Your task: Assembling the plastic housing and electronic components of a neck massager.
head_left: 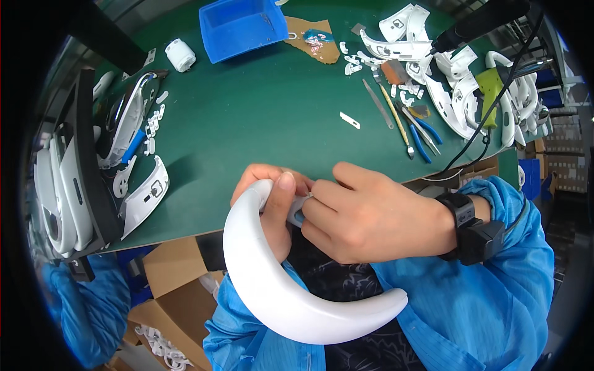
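Note:
A glossy white crescent-shaped plastic housing [266, 290] hangs in front of my chest, its free end curving off to the right. Its upper end is gripped by my left hand [275, 207], the thumb lying over the tip. Close against those fingers, my right hand [365, 216] is closed, knuckles up, with the fingers bent inward. A small pale part [297, 212] shows between the two hands; most of it is covered. Whatever the right fingertips pinch is hidden behind the hand.
On the green table [260, 123] stands a blue bin [244, 31]. To the right lie a loose blade [350, 120], blue-handled pliers [419, 133], a green power screwdriver [490, 93] and several white shells. A black rack [96, 167] with white housings stands left, above an open carton [179, 297].

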{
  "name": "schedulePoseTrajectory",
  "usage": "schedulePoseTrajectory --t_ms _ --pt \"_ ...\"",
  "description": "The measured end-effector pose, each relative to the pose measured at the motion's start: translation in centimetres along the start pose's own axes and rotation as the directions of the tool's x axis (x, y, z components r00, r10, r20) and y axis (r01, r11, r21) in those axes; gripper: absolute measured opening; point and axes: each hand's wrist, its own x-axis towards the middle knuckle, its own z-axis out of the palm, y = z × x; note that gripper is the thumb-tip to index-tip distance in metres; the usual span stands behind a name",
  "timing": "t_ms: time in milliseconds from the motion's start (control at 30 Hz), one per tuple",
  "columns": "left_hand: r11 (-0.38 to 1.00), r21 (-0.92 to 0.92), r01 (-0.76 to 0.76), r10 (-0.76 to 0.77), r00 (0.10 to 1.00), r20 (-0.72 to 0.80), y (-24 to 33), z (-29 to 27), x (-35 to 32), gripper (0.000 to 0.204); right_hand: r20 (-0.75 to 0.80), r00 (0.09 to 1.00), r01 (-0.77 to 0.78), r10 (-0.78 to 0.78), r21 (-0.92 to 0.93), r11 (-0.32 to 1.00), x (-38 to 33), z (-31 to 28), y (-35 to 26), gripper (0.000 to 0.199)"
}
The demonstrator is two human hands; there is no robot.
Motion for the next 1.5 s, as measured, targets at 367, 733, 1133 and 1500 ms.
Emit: schedulePoseTrajectory --t_ms 367,733,1133,1500 --pt "0.994 -0.106 -0.018 0.016 1.0 -0.015 -0.3 -0.2 0.0 0.018 -0.084 0.995 -0.027 0.046 0.222 0.975 -0.3 -0.2 2.3 0.01" --pt "0.982 -0.184 -0.032 0.038 0.999 0.031 -0.8 -0.5 0.1 0.021 -0.295 0.888 -0.408 0.352 -0.156 0.9 2.2 1.1 15.4 0.013" --pt "0.978 -0.207 -0.026 0.032 0.999 0.024 -0.5 -0.5 0.0 0.02 -0.119 0.951 -0.307 0.284 -0.441 0.843 3.9 4.6 19.6 0.015" --pt "0.977 -0.198 -0.073 0.078 0.997 0.019 -0.9 -0.5 0.2 0.017 -0.038 0.988 -0.148 0.15 -0.521 0.84 4.5 5.1 19.3 0.011"
